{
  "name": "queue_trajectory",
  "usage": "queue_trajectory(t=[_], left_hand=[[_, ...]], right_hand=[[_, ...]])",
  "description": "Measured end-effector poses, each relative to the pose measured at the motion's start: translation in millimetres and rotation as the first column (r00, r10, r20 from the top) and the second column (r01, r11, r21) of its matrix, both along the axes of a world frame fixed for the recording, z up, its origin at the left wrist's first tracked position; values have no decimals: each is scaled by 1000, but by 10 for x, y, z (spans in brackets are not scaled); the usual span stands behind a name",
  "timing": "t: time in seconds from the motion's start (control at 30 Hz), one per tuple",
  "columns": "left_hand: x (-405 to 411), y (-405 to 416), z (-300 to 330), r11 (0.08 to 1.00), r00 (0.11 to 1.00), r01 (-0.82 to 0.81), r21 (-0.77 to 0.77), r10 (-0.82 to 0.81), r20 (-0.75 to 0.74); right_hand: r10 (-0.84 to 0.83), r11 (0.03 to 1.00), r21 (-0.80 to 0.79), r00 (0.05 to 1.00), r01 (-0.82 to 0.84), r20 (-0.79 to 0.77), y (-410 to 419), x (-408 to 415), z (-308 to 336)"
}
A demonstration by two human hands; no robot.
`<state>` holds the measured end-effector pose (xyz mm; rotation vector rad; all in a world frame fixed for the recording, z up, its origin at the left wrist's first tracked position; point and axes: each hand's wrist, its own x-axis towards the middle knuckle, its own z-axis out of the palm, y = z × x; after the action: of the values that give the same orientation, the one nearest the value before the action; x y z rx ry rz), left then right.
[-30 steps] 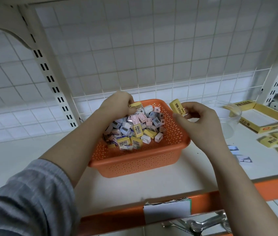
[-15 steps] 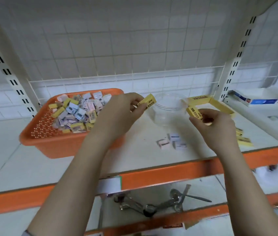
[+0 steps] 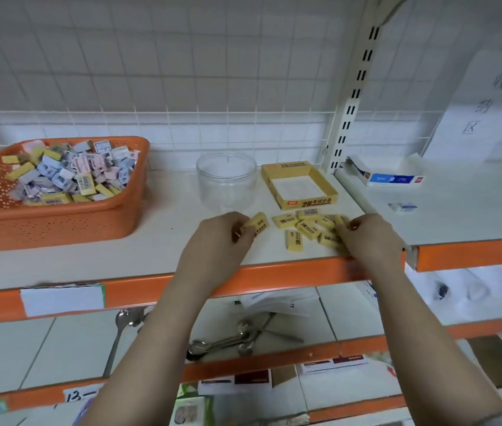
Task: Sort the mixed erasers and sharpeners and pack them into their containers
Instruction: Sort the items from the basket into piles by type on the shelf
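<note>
Our left hand pinches one yellow eraser between thumb and fingertips, low over the shelf just left of the loose pile of yellow erasers. Our right hand has its fingers curled at the right edge of that pile; it seems to be pinching a second eraser, but the knuckles cover the fingertips and we cannot be sure anything is in it. The pile lies just in front of the open yellow box, which looks bare inside, and the clear jar beside it looks bare too. As we read it, the step in hand is setting picked-out erasers down with the others. To do it well, we would lay each one flat and close to the pile rather than drop it, keep the heap back from the orange front lip so nothing slides off, and leave the box mouth free for packing later. Better still might be to place them straight in the box, lined up the same way so they pack tight. The orange basket, well apart to the left, holds a mixed heap of yellow erasers and small pale blue and pink pieces, which we take for sharpeners, though they are too small to tell for certain. Much sorting remains.
</note>
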<state>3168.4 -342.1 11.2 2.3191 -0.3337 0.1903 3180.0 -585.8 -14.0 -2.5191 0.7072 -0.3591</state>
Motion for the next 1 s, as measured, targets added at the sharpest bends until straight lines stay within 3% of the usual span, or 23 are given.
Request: queue_trajectory(t=[0.13, 0.37, 0.6, 0.7, 0.83, 1.0], left_hand=[[33, -128, -63, 1000, 1000, -20, -2, 19, -23], [156, -360, -235, 1000, 996, 17, -20, -18, -92], [279, -493, -279, 997, 994, 33, 72, -25, -109], [289, -338, -129, 993, 1000, -6, 121, 8, -20], [312, 219, 232, 993, 971, -117, 34, 107, 213], [433, 1152, 571, 988, 943, -155, 1, 148, 299]], right_hand=[[21, 999, 26, 1000, -20, -7, 20, -58, 10], [69, 994, 65, 964, -88, 257, 160, -251, 139], [145, 985, 39, 930, -168, 339, 391, -228, 181], [155, 983, 36, 924, -179, 350, 533, -159, 215], [167, 980, 32, 904, -195, 393, 846, 12, 317], [229, 968, -14, 855, -251, 465, 1600, 333, 481]])
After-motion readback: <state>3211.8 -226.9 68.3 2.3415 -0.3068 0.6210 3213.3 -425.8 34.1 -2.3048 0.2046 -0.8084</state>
